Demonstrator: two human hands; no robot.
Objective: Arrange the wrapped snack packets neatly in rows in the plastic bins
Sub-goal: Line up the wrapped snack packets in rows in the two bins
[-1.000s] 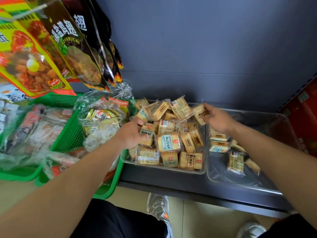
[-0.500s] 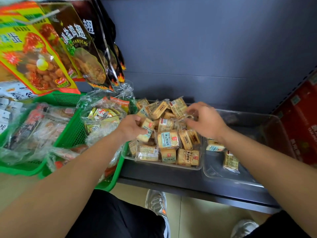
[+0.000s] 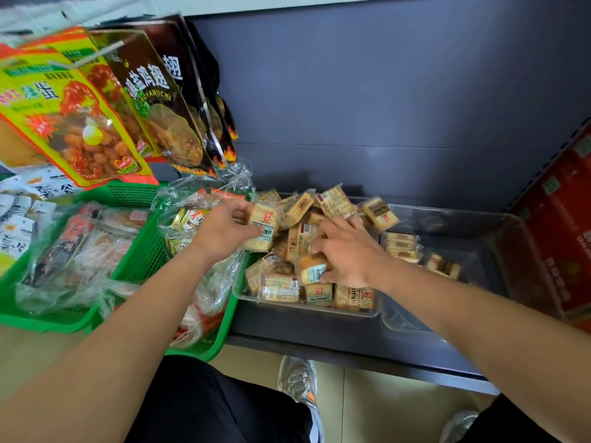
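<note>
Presently, item by item.

- Full bin: clear rigid plastic, rectangular with a rounded rim, on the dark shelf. It is heaped with snack packets, small tan blocks in crinkly transparent film with printed labels. Those at its front wall lie flat side by side; the rest sit at all angles.
- Second bin: same clear plastic, touching the full bin's right wall. A short stacked row stands next to the full bin, and a loose packet lies further right.
- Left hand: above the full bin's left rear corner. The grip is clamped on one packet, thumb in front and fingers behind, the label facing the camera.
- Right hand: over the middle of the full bin, fingers spread on the heap, thumb against an orange-tan packet. Whether that grip is closed on it cannot be told.
- Green basket: perforated plastic, left of the full bin, holding cellophane bags.
- Glossy pouches: hanging above and left of the full bin.

Against half a second ago, the left hand has lifted its packet higher above the heap. The right hand has dropped from the full bin's rear toward its front.
</note>
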